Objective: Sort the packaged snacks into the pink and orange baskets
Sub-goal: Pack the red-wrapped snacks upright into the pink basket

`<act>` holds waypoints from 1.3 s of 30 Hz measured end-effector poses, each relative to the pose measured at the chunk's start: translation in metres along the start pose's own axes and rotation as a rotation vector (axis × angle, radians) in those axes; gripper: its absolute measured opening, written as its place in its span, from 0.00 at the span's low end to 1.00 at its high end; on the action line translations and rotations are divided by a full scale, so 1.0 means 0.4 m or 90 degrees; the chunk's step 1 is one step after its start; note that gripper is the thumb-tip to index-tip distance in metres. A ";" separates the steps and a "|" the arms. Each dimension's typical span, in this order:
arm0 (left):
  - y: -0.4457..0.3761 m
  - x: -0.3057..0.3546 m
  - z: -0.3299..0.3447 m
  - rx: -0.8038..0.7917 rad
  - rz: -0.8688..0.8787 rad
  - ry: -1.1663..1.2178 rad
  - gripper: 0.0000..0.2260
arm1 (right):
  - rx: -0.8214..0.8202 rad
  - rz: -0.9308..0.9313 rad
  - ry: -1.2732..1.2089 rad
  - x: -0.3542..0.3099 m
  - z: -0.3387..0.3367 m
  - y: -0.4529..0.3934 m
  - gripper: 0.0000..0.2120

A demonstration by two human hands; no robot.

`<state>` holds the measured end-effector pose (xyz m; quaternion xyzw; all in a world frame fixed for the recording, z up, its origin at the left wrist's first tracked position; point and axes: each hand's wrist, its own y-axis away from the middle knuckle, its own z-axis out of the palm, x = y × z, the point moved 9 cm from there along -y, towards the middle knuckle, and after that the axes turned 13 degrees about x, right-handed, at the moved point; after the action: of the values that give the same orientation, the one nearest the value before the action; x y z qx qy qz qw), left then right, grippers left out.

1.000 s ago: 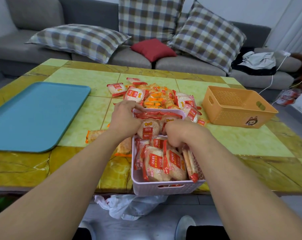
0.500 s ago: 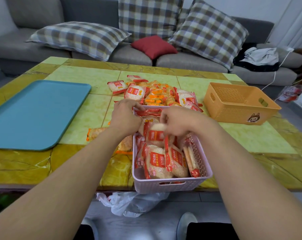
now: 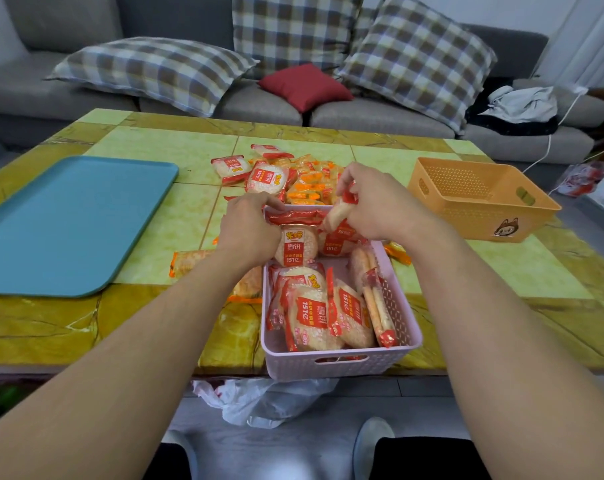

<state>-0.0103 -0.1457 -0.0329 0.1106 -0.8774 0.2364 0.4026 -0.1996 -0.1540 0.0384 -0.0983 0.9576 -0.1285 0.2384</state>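
Though orange basket (image 3: 480,206) bare, pink basket (image 3: 342,363) w/ red-white snack pkts (image 3: 311,317).

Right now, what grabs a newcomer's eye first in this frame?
The pink basket at the table's near edge, packed with red-and-white snack packets, with both hands over its far end: the right hand pinches a red-and-white packet, and the left hand rests at the far-left rim. Behind it lies a loose pile of snacks; the orange basket sits empty to the right, and a blue tray lies to the left.

Perforated plastic baskets (image 3: 342,365), glossy wrappers (image 3: 295,245)
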 end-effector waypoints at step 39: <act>0.008 0.007 -0.009 -0.001 -0.009 -0.020 0.14 | 0.049 0.007 0.228 0.044 0.083 -0.013 0.14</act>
<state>-0.0111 -0.1411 -0.0299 0.1198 -0.8831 0.2310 0.3904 -0.1980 -0.1699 0.0041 -0.0595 0.9796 -0.1794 0.0681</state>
